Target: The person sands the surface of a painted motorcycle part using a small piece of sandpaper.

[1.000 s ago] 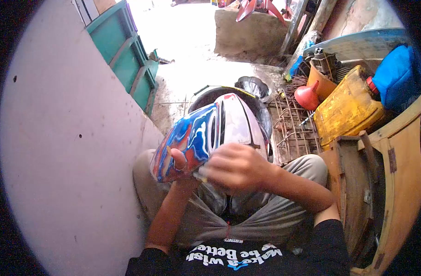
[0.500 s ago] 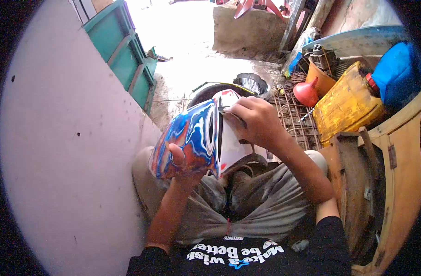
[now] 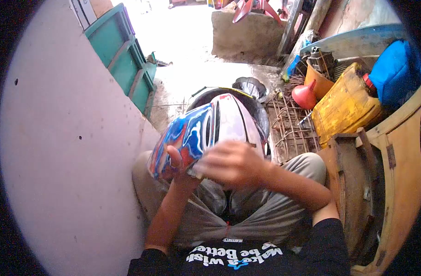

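Note:
A motorcycle-type plastic panel (image 3: 187, 135) with swirled blue, red and white colours sits above my lap, its long side slanting down to the left. My left hand (image 3: 177, 168) grips its lower end, thumb on the outer face and the fingers mostly hidden beneath. Beside it is a white section (image 3: 232, 120) with black lines and a red mark at the top. My right hand (image 3: 231, 164) is in front of the lower part of the white section, its fingers curled and blurred. Something small and pale shows at its fingertips, too unclear to name.
A black basin (image 3: 203, 97) stands behind the panel. To the right are a rusty wire grid (image 3: 291, 126), a red funnel (image 3: 304, 95), a yellow jerrycan (image 3: 346, 108) and a wooden frame (image 3: 403, 152). A pale wall (image 3: 72, 152) rises close on the left.
Since half a second ago, my right hand has moved down and left from the top of the white section. The white section is turned differently, showing more of its top. My left hand keeps its grip.

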Tool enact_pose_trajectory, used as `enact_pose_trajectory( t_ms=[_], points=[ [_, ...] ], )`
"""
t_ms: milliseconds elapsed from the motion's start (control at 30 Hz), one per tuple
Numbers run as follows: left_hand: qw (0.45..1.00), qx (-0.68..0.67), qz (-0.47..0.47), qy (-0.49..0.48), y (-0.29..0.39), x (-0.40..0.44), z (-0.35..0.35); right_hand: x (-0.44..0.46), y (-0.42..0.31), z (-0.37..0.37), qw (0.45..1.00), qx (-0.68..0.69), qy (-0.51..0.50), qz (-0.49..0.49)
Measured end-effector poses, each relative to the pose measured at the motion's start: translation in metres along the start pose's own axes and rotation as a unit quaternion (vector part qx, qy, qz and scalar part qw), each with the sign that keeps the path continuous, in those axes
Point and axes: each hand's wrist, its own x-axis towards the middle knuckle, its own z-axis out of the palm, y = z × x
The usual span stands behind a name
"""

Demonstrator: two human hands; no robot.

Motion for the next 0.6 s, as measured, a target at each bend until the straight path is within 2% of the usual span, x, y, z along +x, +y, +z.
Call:
enact_pose_trajectory(
  t_ms=[67,100,200,233,300,333,433,467,500,567,600],
  points=[
    [0.998,-0.056,-0.023,-0.011,0.003,0.000,0.004,-0.009,0.038,-0.017,0.984,-0.080,-0.066,0.142],
    [0.999,-0.035,-0.011,-0.003,0.003,0.001,0.008,-0.010,0.054,-0.026,0.967,-0.126,-0.095,0.201],
    [1.000,0.017,0.008,0.020,0.005,0.002,0.015,-0.020,0.052,-0.017,0.971,-0.125,-0.085,0.184],
    [0.999,0.026,0.011,0.030,0.004,0.001,0.013,-0.008,0.030,-0.008,0.992,-0.037,-0.007,0.120],
    [0.999,0.021,0.008,0.045,0.001,-0.001,0.008,0.004,-0.005,0.001,1.000,0.022,0.006,0.003],
    [0.999,0.017,0.005,0.036,0.004,-0.003,0.009,-0.003,0.006,0.005,1.000,-0.004,0.019,-0.008],
    [1.000,0.011,-0.007,0.007,0.007,-0.003,0.021,-0.014,0.059,-0.018,0.976,-0.121,-0.031,0.179],
    [1.000,0.023,-0.010,0.004,0.006,-0.003,0.020,-0.017,0.068,-0.018,0.962,-0.131,-0.010,0.239],
    [1.000,0.024,-0.009,-0.002,0.005,-0.003,0.018,-0.022,0.065,-0.020,0.964,-0.145,-0.081,0.207],
    [1.000,0.025,0.004,-0.010,-0.003,-0.002,0.008,-0.008,0.023,-0.003,0.991,-0.068,0.012,0.113],
    [0.997,-0.073,-0.009,0.007,-0.026,0.000,-0.020,-0.001,-0.001,0.003,0.998,-0.013,0.015,0.059]
  ],
)
